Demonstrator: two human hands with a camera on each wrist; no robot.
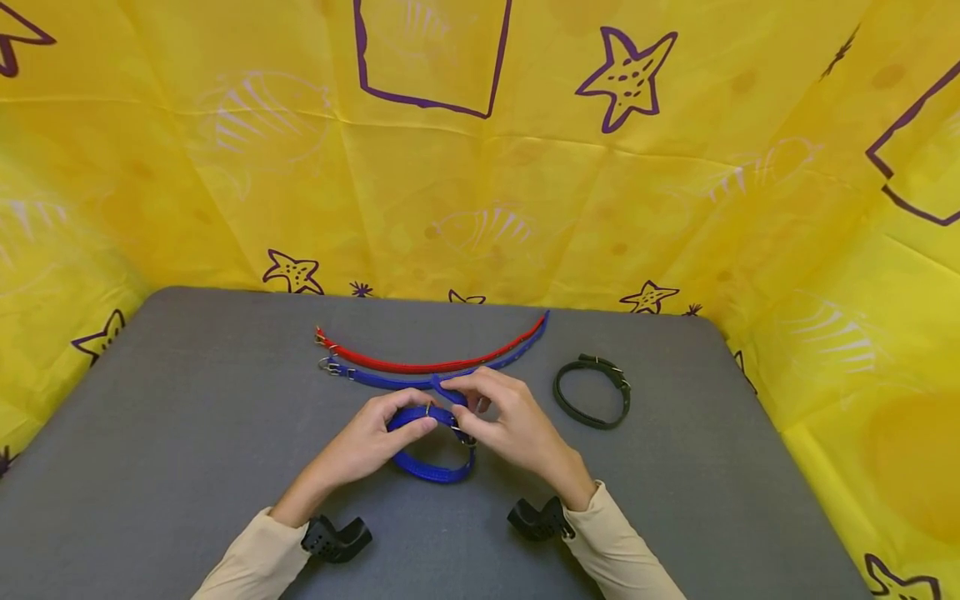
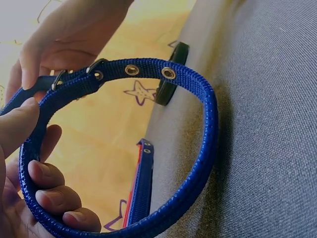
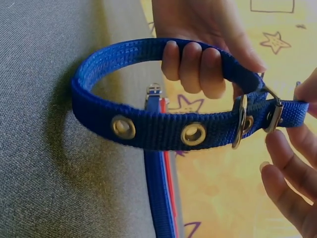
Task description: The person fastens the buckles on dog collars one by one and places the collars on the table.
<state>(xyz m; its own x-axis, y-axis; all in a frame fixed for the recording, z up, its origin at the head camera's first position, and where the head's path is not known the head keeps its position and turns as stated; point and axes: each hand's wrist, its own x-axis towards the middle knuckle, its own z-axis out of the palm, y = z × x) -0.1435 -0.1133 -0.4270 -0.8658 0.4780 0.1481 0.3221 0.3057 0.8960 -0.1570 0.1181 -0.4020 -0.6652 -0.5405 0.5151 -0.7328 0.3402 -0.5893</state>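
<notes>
A blue collar (image 1: 433, 474) forms a loop above the grey tabletop, its strap passing through a metal buckle (image 3: 275, 117). In the right wrist view, metal-rimmed eyelets (image 3: 124, 127) line the band, and a metal ring (image 3: 240, 121) sits beside the buckle. My left hand (image 1: 367, 437) grips the band on the left, several fingers curled round it from inside the loop. At the buckle, my right hand (image 1: 517, 421) pinches the strap's free end (image 1: 448, 392) between thumb and fingers. The exact finger contact there is partly hidden.
Behind my hands, a red collar (image 1: 420, 367) and another blue collar (image 1: 375, 381) lie stretched out side by side. To the right rests a dark green collar (image 1: 592, 419), buckled into a loop. Yellow patterned cloth (image 1: 480, 183) stands round the grey table (image 1: 225, 400).
</notes>
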